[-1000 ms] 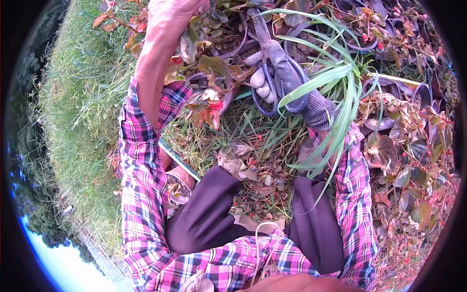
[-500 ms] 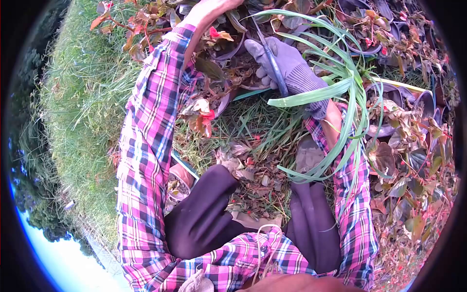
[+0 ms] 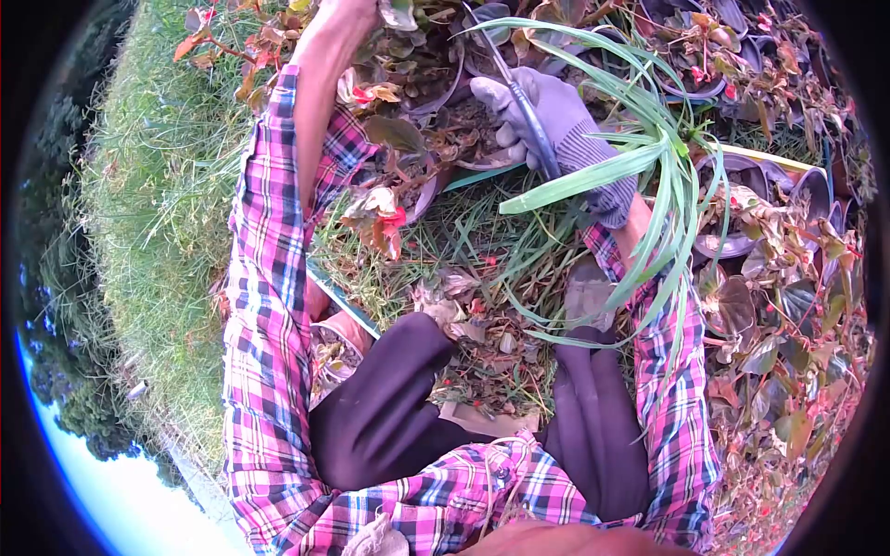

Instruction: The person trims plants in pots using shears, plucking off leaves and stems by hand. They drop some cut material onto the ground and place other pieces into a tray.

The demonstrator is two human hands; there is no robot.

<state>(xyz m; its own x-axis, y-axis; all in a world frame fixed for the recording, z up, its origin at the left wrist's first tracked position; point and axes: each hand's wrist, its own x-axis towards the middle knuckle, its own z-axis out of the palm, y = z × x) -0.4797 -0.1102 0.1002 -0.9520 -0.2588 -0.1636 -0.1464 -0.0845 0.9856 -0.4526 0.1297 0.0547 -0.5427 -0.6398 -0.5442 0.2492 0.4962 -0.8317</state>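
Observation:
My right hand (image 3: 538,111), in a grey knitted glove, is closed round a slim dark-handled tool (image 3: 528,116). Its thin blade slants up and left among the potted plants; the blade's tip runs to the top edge of the view. A tuft of long green grass blades (image 3: 672,153) arches over the gloved wrist and forearm. My left hand (image 3: 352,9) reaches to the top edge, beside leafy stems; its fingers are out of view. Below the glove, a wilted begonia with a red bloom (image 3: 380,218) leans over a pot.
Begonias in pots (image 3: 742,195) crowd the right side and top, with a yellow-edged tray among them. Tall grass (image 3: 158,232) fills the left. Cut grass and dry leaves (image 3: 491,352) lie between my knees. A terracotta-coloured pot (image 3: 348,334) stands by my left knee.
My left hand and forearm have moved up and to the left. The right hand and the tool have shifted only slightly, with the grass tuft swaying a little.

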